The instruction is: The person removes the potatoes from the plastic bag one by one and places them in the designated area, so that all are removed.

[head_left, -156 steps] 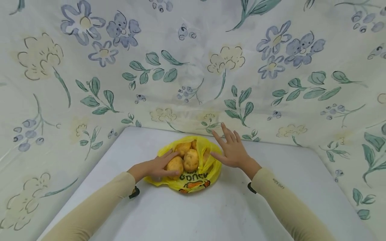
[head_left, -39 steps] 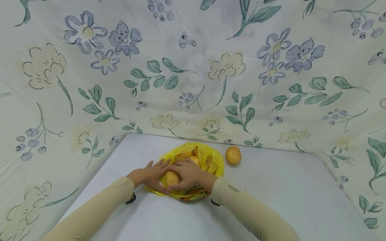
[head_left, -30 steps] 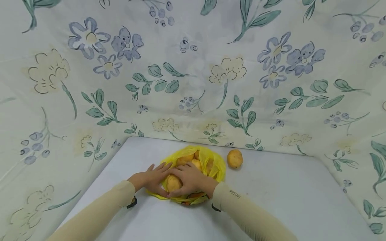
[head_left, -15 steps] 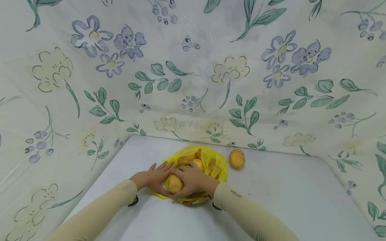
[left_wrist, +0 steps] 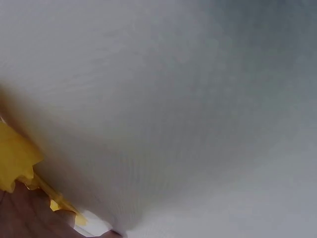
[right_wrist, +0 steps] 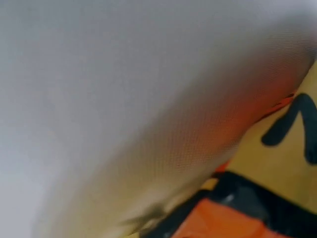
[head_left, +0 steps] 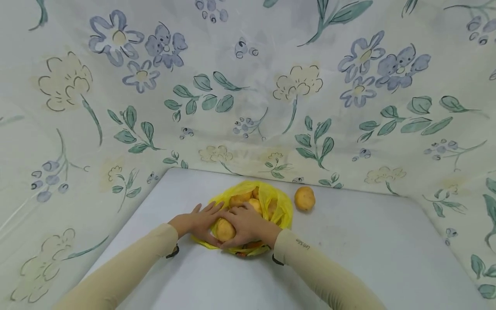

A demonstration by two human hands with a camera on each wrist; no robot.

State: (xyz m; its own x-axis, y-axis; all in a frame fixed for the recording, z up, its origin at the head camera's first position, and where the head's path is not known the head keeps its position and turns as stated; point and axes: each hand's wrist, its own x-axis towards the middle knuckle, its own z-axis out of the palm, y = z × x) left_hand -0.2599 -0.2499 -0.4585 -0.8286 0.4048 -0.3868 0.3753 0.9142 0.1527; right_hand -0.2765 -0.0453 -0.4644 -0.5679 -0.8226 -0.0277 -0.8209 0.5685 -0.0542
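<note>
A yellow plastic bag [head_left: 284, 209] with dark lettering and an orange print lies open on the table. Several potatoes [head_left: 241, 199] show in its mouth. My right hand [head_left: 248, 224] reaches over the front of the bag, fingers and thumb curved round a potato [head_left: 225, 230] at the left side. Against that potato's left, my left hand [head_left: 199, 221] rests on the bag's edge with its fingers spread and fairly straight. Yellow plastic [left_wrist: 19, 153] lies by the left fingers in the left wrist view. The printed bag [right_wrist: 277, 163] fills the lower right of the right wrist view.
One loose potato [head_left: 305, 199] sits on the white table [head_left: 368, 241], just right of the bag. Behind the table and along both sides hangs a white sheet [head_left: 248, 116] with a floral print.
A potato now lies on the table right of the bag, absent 5.2 s ago. My right hand has gone from the bag's right side to the left potato. Over the last second both hands barely move.
</note>
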